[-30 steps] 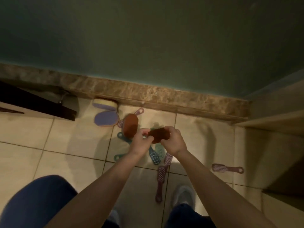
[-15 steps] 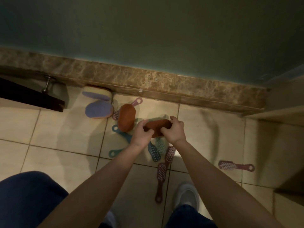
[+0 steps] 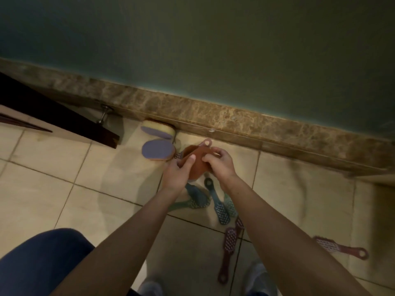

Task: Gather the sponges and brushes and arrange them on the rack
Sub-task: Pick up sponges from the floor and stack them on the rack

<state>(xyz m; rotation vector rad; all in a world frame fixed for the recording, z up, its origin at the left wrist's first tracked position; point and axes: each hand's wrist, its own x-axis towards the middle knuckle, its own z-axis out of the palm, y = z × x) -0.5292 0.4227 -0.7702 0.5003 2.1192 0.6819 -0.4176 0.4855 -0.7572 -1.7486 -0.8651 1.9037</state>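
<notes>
Your left hand [image 3: 176, 175] and right hand [image 3: 221, 166] both grip the orange sponge [image 3: 197, 160], fingers curled round its edges, low by the baseboard [image 3: 235, 122]; purple sponges [image 3: 158, 149] lie just beside it; brushes [image 3: 221, 211] lie scattered on the tiles [image 3: 64, 167] nearer you.

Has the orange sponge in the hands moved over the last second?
Yes: the orange sponge has gone left, closer to the flat-lying purple sponge, which stayed put.

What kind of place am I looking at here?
Likely a home's floor corner, perhaps a bathroom: beige tiled floor, marble-look skirting under a green wall, and a purple sponge and scrub brushes lying on the tiles.
</notes>
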